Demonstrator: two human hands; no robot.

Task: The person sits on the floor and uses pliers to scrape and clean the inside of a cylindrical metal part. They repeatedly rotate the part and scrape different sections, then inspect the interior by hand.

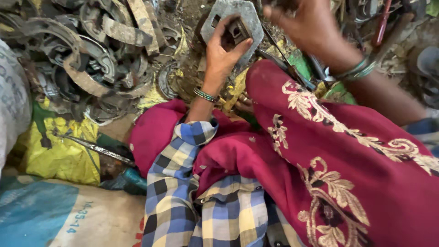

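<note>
One small dark metal part [234, 31] is being gripped by the closed fingers [218, 32] of the left hand [222, 52] against the grey hexagonal plate [249, 13], not yet separated, while the right hand [305, 25] is being blurred, its grasp impossible to tell.

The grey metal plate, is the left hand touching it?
Touching. The head view shows the left hand with its thumb and fingers wrapped around the dark block in the middle of the grey metal plate.

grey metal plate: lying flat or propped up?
Propped up. The plate stands tilted on edge, its face to the camera, left hand gripping the dark block at its centre.
</note>
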